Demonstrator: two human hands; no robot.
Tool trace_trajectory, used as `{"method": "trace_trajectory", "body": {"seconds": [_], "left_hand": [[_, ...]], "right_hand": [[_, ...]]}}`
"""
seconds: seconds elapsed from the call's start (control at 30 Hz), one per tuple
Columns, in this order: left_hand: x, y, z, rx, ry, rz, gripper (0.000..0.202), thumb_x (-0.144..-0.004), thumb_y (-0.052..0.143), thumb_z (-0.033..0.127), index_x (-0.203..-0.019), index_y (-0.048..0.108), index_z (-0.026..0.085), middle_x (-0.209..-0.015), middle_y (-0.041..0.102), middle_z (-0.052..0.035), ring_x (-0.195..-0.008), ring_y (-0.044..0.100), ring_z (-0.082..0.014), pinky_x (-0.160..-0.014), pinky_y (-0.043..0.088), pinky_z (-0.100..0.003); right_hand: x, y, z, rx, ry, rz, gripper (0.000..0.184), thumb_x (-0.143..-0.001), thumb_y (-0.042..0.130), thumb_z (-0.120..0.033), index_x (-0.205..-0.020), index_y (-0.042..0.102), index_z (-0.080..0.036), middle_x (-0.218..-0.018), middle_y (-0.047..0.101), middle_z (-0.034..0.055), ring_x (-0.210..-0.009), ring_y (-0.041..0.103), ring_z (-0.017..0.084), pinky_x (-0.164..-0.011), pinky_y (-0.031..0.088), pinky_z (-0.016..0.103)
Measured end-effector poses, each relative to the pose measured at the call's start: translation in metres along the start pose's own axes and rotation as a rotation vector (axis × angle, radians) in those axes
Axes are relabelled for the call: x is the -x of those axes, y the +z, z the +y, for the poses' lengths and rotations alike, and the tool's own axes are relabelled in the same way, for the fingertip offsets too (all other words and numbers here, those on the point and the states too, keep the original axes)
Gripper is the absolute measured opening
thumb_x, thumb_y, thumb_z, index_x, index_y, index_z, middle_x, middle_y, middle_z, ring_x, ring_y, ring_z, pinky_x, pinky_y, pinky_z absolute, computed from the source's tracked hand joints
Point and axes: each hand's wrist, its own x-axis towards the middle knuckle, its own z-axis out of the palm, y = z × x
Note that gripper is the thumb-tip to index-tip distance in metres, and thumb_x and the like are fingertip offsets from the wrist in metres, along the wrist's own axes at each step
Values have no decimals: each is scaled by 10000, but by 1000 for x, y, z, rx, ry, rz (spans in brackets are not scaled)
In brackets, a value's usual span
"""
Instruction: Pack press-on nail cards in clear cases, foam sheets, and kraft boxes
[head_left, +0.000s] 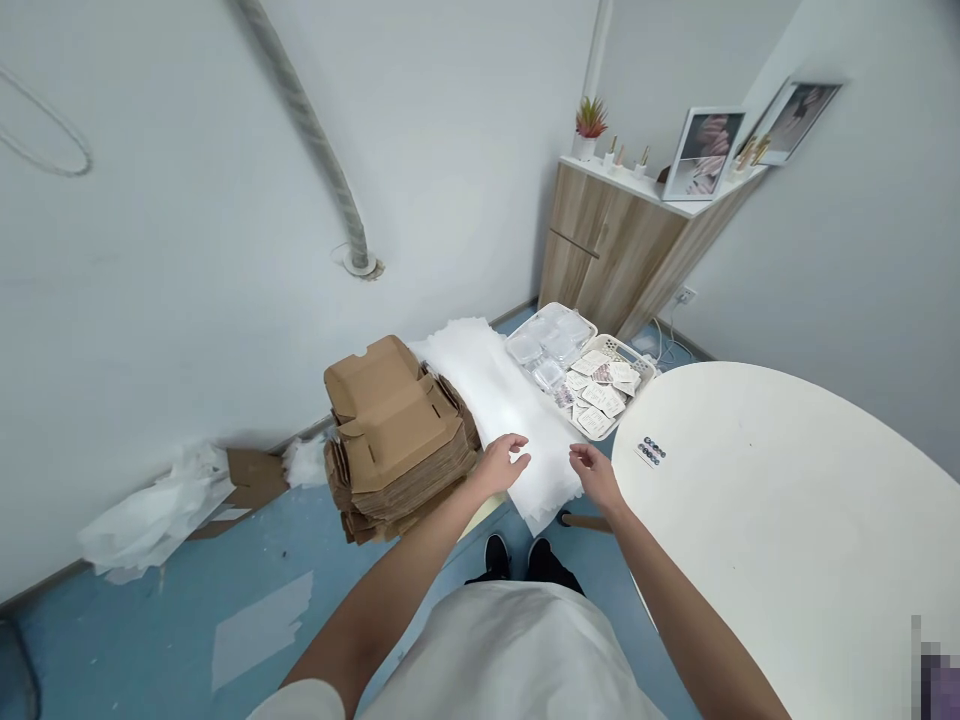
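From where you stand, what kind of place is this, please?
Probably a small packing room. A stack of flat cardboard boxes lies beside white sheets, where the left hand and right hand reach, and a basket of small packets stands behind.

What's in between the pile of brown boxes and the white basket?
A stack of white sheets lies there, in the head view, right beside the brown boxes and the basket. The left hand and right hand hover at its near end.
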Motion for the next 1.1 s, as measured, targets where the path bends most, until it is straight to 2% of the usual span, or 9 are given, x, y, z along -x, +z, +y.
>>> {"method": "trace_trajectory", "body": {"seconds": [0.13,0.3,0.5,0.67,0.8,0.97,1.1], "left_hand": [[-44,0,5,65,-33,15,295,-721,571,238,-1010,573,183,-1059,603,-76,-921,583,-187,-767,496,-327],[-102,4,10,61,-78,44,400,-753,536,247,-1143,497,167,-1191,528,-102,-1066,518,-209,-864,445,-342],[-155,18,12,-62,-124,91,455,-767,511,257,-1205,436,158,-1270,451,-118,-1133,457,-233,-896,411,-368],[-171,29,2,-115,-176,88,426,-771,505,253,-1186,451,176,-1225,487,-99,-1062,504,-212,-880,416,-350],[-175,33,0,-149,-219,110,351,-774,492,246,-1116,509,168,-1138,535,-88,-963,545,-183,-852,429,-324],[-172,35,5,-248,-170,138,346,-763,501,248,-1097,536,165,-1119,529,-94,-1064,462,-229,-938,350,-365],[-168,37,9,-245,-152,162,387,-747,521,254,-1128,524,187,-1129,484,-96,-1083,417,-244,-939,336,-380]], "right_hand": [[-41,-1,-17,3,48,-8,382,-620,601,-356,-969,597,-202,-1036,598,79,-864,572,201,-725,461,365],[-100,7,-30,-96,101,-23,577,-603,637,-368,-1137,506,-193,-1206,505,110,-995,546,231,-773,462,368],[-148,23,-30,-177,184,-2,651,-625,611,-440,-1199,422,-198,-1224,471,129,-1006,542,229,-758,480,343],[-167,36,-8,-148,205,48,587,-592,618,-452,-1093,441,-204,-1053,526,77,-782,584,169,-662,494,308],[-172,40,6,-151,187,88,499,-570,636,-442,-980,449,-230,-914,514,11,-619,545,119,-576,487,277],[-171,41,6,-249,208,96,487,-552,659,-414,-948,427,-250,-860,469,-22,-558,505,87,-537,488,267],[-167,40,-1,-353,190,84,449,-547,669,-382,-909,444,-241,-818,455,-35,-552,500,77,-541,499,265]]}}
